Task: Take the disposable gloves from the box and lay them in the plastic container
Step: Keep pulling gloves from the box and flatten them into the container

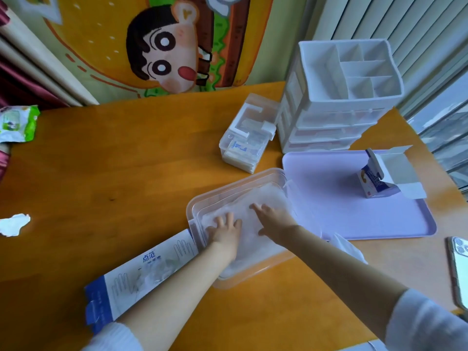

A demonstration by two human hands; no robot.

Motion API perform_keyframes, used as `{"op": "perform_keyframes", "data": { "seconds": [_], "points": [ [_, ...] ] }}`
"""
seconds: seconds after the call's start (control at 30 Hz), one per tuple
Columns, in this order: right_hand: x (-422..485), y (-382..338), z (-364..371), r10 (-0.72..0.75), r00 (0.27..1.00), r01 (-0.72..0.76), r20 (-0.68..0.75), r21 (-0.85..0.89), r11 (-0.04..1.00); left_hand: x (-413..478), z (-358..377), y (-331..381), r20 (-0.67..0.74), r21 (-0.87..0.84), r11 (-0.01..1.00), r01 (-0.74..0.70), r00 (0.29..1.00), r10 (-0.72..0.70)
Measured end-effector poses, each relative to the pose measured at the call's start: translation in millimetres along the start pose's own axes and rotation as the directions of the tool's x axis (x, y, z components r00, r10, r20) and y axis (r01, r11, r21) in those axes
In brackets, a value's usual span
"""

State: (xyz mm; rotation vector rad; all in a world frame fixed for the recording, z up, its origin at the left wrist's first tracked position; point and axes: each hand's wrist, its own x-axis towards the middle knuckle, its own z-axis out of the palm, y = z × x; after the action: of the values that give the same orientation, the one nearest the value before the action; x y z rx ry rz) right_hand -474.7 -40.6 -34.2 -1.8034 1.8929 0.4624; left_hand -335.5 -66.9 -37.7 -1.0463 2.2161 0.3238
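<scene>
Crowding the table (126,173): purple tray (342,224) just beside the plastic container's right side; small opened carton (379,181) standing on the tray; white drawer organiser (342,97) behind the tray; small clear lidded box (245,138) just beside the organiser, behind the container.
Table edges: phone (459,269) at far right; green wipes packet (17,122) and crumpled white scrap (14,224) at far left, well apart from the work.
Glove box (141,274): white and blue, printed with hand outlines, lying flat, far end touching the container's near-left corner.
In the way: both forearms across the container's near half; left forearm over part of the glove box.
Plastic container (235,184): clear, shallow, round-cornered, set askew near the middle of the table.
Disposable gloves (268,198): thin cloudy-white film, crumpled into a low heap filling the container.
Filmy white piece (347,249): outside the container by the tray's near edge; cannot tell whether a glove.
Left hand (225,231): palm down, fingers straight and spread, pressing the heap's near-left part; nothing gripped.
Right hand (273,221): palm down, fingers stretched, pressing the heap's middle; nothing gripped.
</scene>
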Motion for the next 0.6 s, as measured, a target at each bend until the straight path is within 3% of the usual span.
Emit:
{"op": "perform_keyframes", "data": {
  "seconds": [0.13, 0.27, 0.37, 0.5, 0.6],
  "points": [
    [1, 7, 2, 0.056, 0.998, -0.055, 0.033, -0.038, 0.998, 3, 1, 1, 0.100, 0.118, 0.993, -0.011, 0.995, -0.001],
    [-3, 3, 9, 0.053, 0.996, -0.042, 0.070, -0.153, 0.987, 6, 0, 2, 0.134, 0.182, 0.983, 0.004, 0.991, -0.029],
    [-6, 3, 10, 0.054, 0.997, -0.044, 0.064, -0.143, 0.989, 8, 2, 0, 0.132, 0.224, 0.974, 0.011, 0.990, -0.041],
    [-4, 7, 6, 0.074, 0.981, -0.104, -0.179, -0.162, 0.981, 9, 3, -2, 0.108, 0.247, 0.969, -0.001, 0.994, -0.026],
    [-6, 8, 3, 0.082, 0.994, -0.078, 0.071, -0.049, 0.996, 5, -1, -3, 0.121, 0.225, 0.974, -0.026, 0.993, -0.001]
  ]
}}
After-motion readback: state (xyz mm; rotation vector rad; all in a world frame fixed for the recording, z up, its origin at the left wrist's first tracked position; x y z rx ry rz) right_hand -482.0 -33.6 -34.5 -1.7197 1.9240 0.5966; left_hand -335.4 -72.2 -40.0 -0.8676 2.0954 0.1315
